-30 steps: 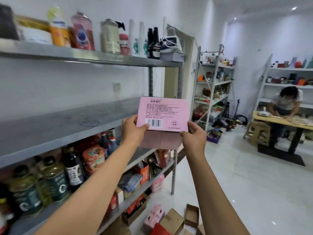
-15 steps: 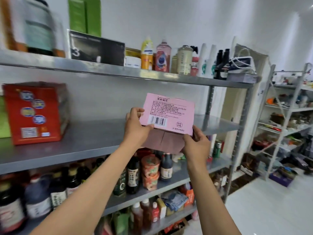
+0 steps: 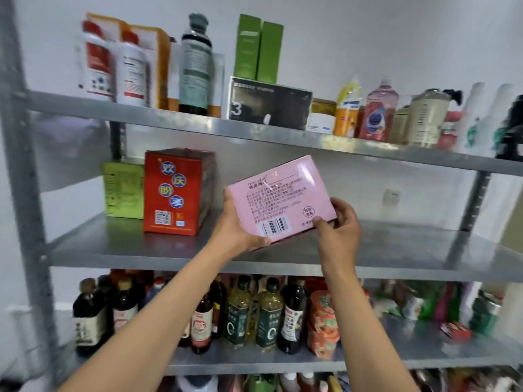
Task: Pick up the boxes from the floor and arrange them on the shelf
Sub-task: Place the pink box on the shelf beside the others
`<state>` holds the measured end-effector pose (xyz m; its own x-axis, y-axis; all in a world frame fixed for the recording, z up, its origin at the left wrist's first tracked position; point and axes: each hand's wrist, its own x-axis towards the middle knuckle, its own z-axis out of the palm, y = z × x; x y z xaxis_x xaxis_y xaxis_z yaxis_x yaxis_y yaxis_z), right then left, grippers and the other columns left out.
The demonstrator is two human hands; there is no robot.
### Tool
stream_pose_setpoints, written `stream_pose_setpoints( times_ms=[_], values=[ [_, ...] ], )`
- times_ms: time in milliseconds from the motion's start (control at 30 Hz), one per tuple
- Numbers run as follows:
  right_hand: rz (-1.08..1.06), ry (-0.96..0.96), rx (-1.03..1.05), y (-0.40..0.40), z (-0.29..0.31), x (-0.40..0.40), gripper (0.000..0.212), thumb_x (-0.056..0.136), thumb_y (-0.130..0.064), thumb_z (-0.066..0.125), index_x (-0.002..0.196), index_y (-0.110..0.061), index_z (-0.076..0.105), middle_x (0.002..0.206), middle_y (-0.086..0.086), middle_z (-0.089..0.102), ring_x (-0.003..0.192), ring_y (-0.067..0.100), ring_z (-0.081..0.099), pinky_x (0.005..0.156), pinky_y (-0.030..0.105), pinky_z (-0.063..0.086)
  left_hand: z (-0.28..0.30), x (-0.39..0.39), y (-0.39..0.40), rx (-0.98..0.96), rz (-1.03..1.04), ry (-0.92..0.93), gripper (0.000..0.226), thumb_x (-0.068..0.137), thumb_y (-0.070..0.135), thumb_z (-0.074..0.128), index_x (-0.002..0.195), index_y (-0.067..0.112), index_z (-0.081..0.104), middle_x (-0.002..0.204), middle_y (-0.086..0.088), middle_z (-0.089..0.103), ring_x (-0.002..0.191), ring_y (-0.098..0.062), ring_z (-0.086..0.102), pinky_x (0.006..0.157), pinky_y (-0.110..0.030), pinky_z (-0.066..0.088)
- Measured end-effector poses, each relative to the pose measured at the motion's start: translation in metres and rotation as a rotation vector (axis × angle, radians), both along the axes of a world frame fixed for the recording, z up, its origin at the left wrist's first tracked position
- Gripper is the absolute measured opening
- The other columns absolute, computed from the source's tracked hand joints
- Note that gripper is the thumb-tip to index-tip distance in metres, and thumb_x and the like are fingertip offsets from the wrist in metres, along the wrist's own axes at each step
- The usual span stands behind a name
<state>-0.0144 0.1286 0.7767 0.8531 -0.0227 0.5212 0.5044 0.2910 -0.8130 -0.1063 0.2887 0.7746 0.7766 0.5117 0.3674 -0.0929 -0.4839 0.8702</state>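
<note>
Metal shelving fills my view against a white wall, and the middle shelf (image 3: 396, 250) is the one I am working at. On its far left stand a green box (image 3: 123, 190) and a red box (image 3: 175, 190), touching side by side, with bare steel running off to the right of them.

I have the pink box (image 3: 280, 199) in both hands, held over the middle shelf and, as far as I can tell, not resting on it. My left hand (image 3: 236, 224) grips its lower left corner, thumb on the printed face and fingers hidden behind. My right hand (image 3: 338, 224) pinches the lower right edge, thumb on the face near the round stamp. Neither hand is free.

What matters for the next move is how the box lies. Its long axis runs from lower left to upper right, tilted, with the barcode edge nearest me and lowest. The open spot lies just left of and beyond the box, immediately right of the red box. My left hand is the nearer one to that gap, so I judge it should lead, with the right levelling the box. The task looks partway through: two boxes stand placed, and this one is not yet set down.
</note>
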Motion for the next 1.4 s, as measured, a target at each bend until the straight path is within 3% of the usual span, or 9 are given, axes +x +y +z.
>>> stream_pose_setpoints(
  times_ms=[100, 167, 367, 500, 600, 767, 867, 1033, 1400],
  values=[
    [0.104, -0.019, -0.050, 0.024, 0.001, 0.005, 0.050, 0.079, 0.020, 0.057, 0.113, -0.016, 0.052, 0.113, -0.002, 0.062, 0.106, 0.006, 0.061, 0.073, 0.012, 0.053, -0.009, -0.006, 0.005, -0.141, 0.006, 0.011, 0.129, 0.071, -0.005, 0.078, 0.147, 0.023, -0.023, 0.134, 0.007, 0.042, 0.105, -0.009, 0.051, 0.056, -0.008, 0.049],
    [0.138, -0.030, -0.071, 0.037, 0.002, 0.004, 0.052, 0.076, 0.024, 0.053, 0.111, -0.015, 0.052, 0.111, -0.002, 0.062, 0.104, 0.004, 0.060, 0.071, 0.011, 0.052, -0.018, -0.009, 0.008, -0.256, 0.048, 0.016, 0.127, 0.077, -0.004, 0.074, 0.145, 0.023, -0.029, 0.130, 0.011, 0.035, 0.109, -0.010, 0.044, 0.064, -0.003, 0.045],
    [0.284, -0.024, -0.126, 0.060, 0.006, -0.003, 0.051, 0.073, 0.027, 0.046, 0.108, -0.008, 0.055, 0.106, -0.002, 0.062, 0.091, -0.001, 0.064, 0.062, 0.019, 0.056, -0.059, -0.013, 0.033, -0.489, 0.134, 0.096, 0.135, 0.066, 0.013, 0.087, 0.145, 0.041, -0.019, 0.112, 0.002, 0.058, 0.074, -0.027, 0.073, 0.066, -0.045, 0.061],
    [0.327, -0.074, -0.262, 0.068, -0.008, -0.007, 0.054, 0.072, 0.026, 0.043, 0.109, -0.012, 0.055, 0.106, -0.007, 0.061, 0.096, 0.004, 0.064, 0.066, 0.027, 0.059, -0.075, -0.016, 0.046, -0.587, 0.202, 0.069, 0.077, 0.080, 0.027, 0.077, 0.128, 0.019, 0.018, 0.093, -0.018, 0.066, 0.072, -0.036, 0.071, 0.074, -0.061, 0.055],
    [0.360, -0.129, -0.392, 0.073, -0.002, -0.003, 0.050, 0.076, 0.022, 0.046, 0.109, -0.015, 0.055, 0.111, -0.006, 0.061, 0.095, 0.003, 0.063, 0.070, 0.024, 0.058, -0.071, -0.017, 0.055, -0.656, 0.286, 0.143, 0.042, 0.095, 0.034, 0.052, 0.120, 0.016, 0.023, 0.091, -0.022, 0.060, 0.063, -0.036, 0.070, 0.062, -0.050, 0.060],
    [0.303, -0.196, -0.550, 0.089, -0.007, -0.004, 0.059, 0.084, 0.006, 0.060, 0.131, -0.026, 0.044, 0.130, -0.007, 0.045, 0.112, 0.006, 0.051, 0.084, 0.007, 0.046, -0.062, -0.024, 0.065, -0.193, 0.448, 0.406, 0.040, 0.098, 0.040, 0.042, 0.104, 0.001, 0.049, 0.096, -0.018, 0.062, 0.058, -0.023, 0.064, 0.045, -0.031, 0.052],
    [0.293, -0.032, -0.564, 0.094, -0.032, -0.004, 0.073, 0.087, -0.008, 0.068, 0.146, -0.025, 0.029, 0.140, -0.003, 0.046, 0.128, 0.015, 0.047, 0.101, 0.031, 0.044, -0.065, -0.018, 0.076, 0.167, 0.574, 0.279, 0.031, 0.095, 0.036, 0.052, 0.110, 0.008, 0.055, 0.109, -0.011, 0.057, 0.092, -0.027, 0.059, 0.081, -0.038, 0.051],
    [0.356, 0.049, -0.586, 0.095, -0.056, 0.008, 0.041, 0.090, -0.013, 0.065, 0.129, -0.019, 0.052, 0.125, -0.003, 0.063, 0.116, 0.017, 0.059, 0.091, 0.030, 0.048, -0.068, -0.004, 0.076, 0.181, 0.511, 0.065, 0.017, 0.090, 0.022, 0.063, 0.101, 0.012, 0.055, 0.107, -0.003, 0.054, 0.097, -0.019, 0.054, 0.084, -0.032, 0.046],
    [0.471, 0.022, -0.524, 0.125, -0.060, 0.060, 0.039, 0.088, -0.007, 0.068, 0.125, -0.017, 0.056, 0.118, -0.001, 0.068, 0.102, 0.013, 0.063, 0.079, 0.021, 0.049, -0.074, 0.037, 0.090, 0.070, 0.704, -0.057, 0.014, 0.086, 0.019, 0.069, 0.081, 0.013, 0.058, 0.084, -0.001, 0.065, 0.080, -0.020, 0.061, 0.067, -0.028, 0.042]
  ],
)
